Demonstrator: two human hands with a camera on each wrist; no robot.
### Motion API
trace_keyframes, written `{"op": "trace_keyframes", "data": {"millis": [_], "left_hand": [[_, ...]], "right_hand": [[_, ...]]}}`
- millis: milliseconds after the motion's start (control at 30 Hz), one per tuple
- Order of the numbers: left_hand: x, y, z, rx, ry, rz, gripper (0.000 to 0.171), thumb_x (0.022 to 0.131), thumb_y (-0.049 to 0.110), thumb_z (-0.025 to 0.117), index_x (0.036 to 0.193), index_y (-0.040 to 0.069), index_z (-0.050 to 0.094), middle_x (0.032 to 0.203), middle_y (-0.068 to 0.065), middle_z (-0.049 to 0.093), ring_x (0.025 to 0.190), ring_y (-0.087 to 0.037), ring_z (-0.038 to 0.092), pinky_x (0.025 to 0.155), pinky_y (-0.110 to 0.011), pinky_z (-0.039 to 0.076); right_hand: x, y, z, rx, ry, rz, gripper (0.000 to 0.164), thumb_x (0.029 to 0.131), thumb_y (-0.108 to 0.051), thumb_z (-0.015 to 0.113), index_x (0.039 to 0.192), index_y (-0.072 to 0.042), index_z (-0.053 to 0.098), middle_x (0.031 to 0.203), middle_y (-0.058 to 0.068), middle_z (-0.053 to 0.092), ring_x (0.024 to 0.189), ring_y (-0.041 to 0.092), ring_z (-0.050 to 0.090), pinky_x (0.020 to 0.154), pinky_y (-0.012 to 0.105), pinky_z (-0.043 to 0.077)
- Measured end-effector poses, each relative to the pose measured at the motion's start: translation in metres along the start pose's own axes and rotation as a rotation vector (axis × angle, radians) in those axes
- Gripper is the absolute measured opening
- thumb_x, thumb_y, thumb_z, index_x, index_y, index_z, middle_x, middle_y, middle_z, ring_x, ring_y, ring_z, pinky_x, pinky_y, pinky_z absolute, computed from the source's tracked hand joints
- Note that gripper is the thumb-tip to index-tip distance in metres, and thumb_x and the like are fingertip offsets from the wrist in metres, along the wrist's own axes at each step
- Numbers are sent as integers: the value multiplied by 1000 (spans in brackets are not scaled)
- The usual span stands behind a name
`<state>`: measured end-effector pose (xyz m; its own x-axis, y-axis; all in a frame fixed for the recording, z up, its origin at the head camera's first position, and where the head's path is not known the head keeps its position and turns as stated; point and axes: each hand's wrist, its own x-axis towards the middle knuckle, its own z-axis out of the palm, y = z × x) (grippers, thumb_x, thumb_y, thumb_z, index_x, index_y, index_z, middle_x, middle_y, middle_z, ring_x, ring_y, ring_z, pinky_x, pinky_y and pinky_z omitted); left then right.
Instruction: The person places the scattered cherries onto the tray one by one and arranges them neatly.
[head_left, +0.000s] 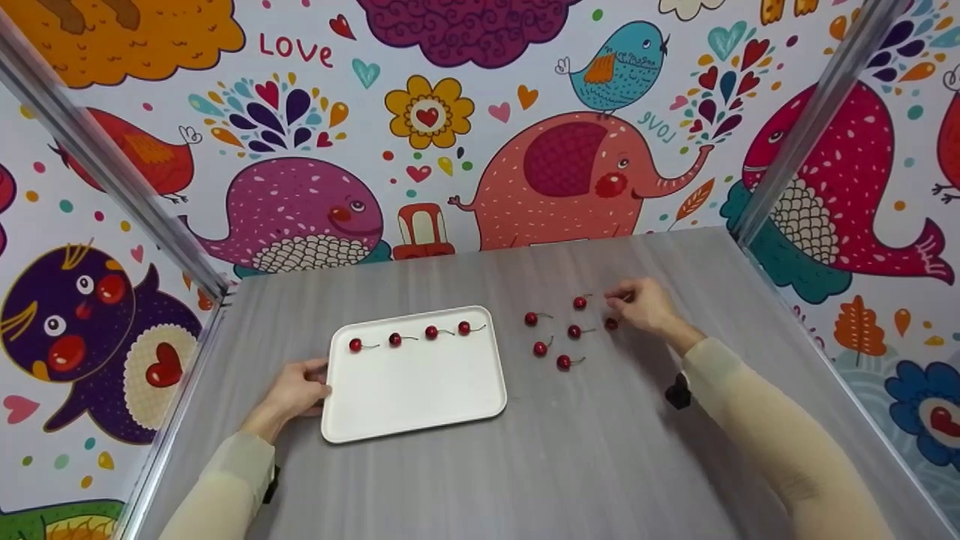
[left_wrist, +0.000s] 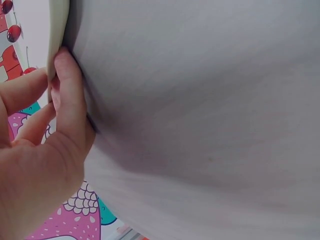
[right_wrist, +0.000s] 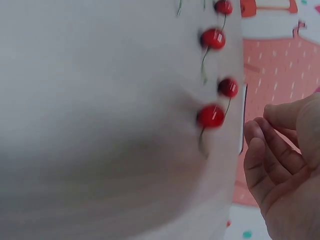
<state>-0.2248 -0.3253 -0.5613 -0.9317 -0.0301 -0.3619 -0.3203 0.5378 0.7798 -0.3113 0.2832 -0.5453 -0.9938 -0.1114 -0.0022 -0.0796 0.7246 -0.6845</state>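
Observation:
My left hand (head_left: 294,391) grips the left edge of a white rectangular tray (head_left: 412,401), thumb and fingers on either side of the rim in the left wrist view. Along the tray's far side lie several red cherries (head_left: 395,340) in a row, their stems pointing right. Over on the right, my right hand (head_left: 645,306) hovers above the table with bent, relaxed fingers and nothing between them. The nearest cherry (head_left: 611,324) lies just below it, partly covered by the hand in the head view. In the right wrist view, that cherry (right_wrist: 210,116) rests on the table beside the fingertips.
Several more loose cherries (head_left: 574,331) with stems lie scattered on the grey wood-grain table (head_left: 570,465) between the tray and my right hand. Printed cartoon panels (head_left: 435,172) stand behind the table and at both sides, joined by metal posts (head_left: 787,165).

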Motion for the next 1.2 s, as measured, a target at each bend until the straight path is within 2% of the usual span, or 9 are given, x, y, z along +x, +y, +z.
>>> {"op": "trace_keyframes", "data": {"millis": [100,233,333,500,767,1000,1200], "left_hand": [[0,-1,0,0,2,-3,76,93,-7,63,167,-9,43,99,-5,54,83,-16,68,73,-36,66],[0,-2,-1,-14,-3,-10,77,93,-7,63,167,-9,42,100,-5,55,83,-16,68,72,-35,65],[0,-3,-2,-22,-9,-9,76,94,-6,63,167,-10,42,102,-6,56,84,-16,69,73,-35,66],[-1,-3,-2,-20,-11,-13,75,95,-6,63,166,-11,42,104,-8,58,86,-17,69,76,-37,67],[-1,-2,-1,-13,-8,-13,76,94,-5,63,167,-11,41,106,-9,58,86,-17,70,76,-38,66],[0,-2,-1,7,-6,0,75,94,-6,63,165,-14,41,109,-12,57,87,-18,69,78,-40,67],[0,0,-1,-6,-9,1,75,94,-6,62,166,-13,41,107,-11,57,86,-18,70,77,-41,68]], "right_hand": [[-2,17,-9,-10,-17,84,27,108,-12,70,128,1,81,122,23,79,102,29,68,82,28,55],[-4,33,-17,-39,-58,124,28,109,-14,70,132,-1,80,128,24,76,111,34,67,93,41,59],[-5,42,-18,-85,-73,109,27,107,-13,71,129,-1,81,127,24,77,111,37,68,99,52,60],[-7,49,-15,-138,-94,76,25,105,-12,74,127,-1,82,127,24,77,114,39,68,108,61,58],[-1,48,-9,-176,-103,13,28,105,-16,79,128,-3,84,126,23,79,114,39,69,109,62,58],[2,47,-10,-148,-126,36,27,105,-16,78,129,-6,85,127,22,79,118,38,66,112,62,56],[2,48,-11,-135,-118,41,21,105,-15,79,123,-8,88,124,20,79,115,37,65,110,60,57]]}}
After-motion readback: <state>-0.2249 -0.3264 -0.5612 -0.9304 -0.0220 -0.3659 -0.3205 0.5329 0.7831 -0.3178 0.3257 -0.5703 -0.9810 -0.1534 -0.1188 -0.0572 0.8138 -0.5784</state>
